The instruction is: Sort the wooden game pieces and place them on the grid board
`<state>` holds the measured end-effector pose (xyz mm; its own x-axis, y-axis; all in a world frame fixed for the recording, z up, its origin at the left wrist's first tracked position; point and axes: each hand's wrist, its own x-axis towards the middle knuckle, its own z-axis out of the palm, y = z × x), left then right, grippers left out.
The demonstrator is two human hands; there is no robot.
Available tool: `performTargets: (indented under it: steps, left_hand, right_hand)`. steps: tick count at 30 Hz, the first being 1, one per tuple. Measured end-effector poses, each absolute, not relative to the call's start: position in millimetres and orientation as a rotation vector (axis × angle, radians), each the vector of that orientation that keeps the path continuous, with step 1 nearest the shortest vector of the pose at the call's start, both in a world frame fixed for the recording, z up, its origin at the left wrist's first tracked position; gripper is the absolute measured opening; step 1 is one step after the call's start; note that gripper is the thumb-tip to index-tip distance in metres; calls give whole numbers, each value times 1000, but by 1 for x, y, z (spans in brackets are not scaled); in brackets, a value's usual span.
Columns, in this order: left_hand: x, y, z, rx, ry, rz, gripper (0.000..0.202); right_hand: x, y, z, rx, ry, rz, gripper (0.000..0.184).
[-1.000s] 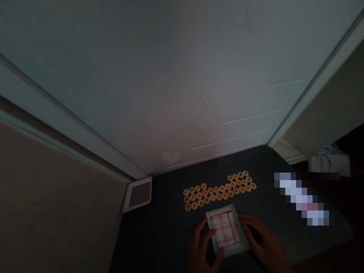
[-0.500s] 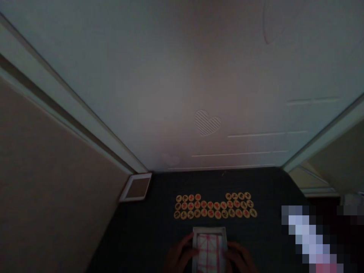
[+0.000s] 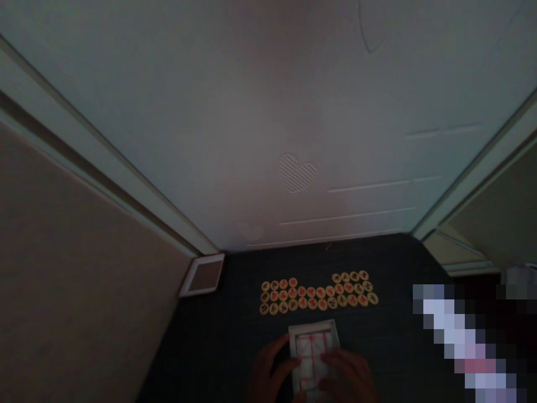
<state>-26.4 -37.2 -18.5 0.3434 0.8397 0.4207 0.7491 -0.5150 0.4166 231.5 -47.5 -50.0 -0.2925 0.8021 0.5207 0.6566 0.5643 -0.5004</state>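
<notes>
Dark tabletop (image 3: 218, 347); right hand (image 3: 352, 372) over gridded sheet (image 3: 306, 348), earlier at box rim (image 3: 314, 326)

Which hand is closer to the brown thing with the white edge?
Left. The left hand is to the brown thing's right, apart from it; the right hand is farther right.

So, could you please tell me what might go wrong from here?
The right hand's fingers lie over the red-lined sheet, so they might crease it. The box is near the rows of round pieces, so a forward nudge could knock some out of line.
</notes>
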Motion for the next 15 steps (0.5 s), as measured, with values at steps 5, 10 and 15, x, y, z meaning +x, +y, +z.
performTargets:
  steps: [5,10,15]
  left_hand:
    - [-11,-7,19,2330,1541,809,29]
    - [10,33,42,2391,1375,622,21]
    - [23,44,40,2428,1282,678,17]
  right_hand:
    - [229,-38,-20,-974,-2216,103,21]
    - [223,-40,6,-980,-2251,122,9]
    - [222,-42,11,-950,-2251,137,4]
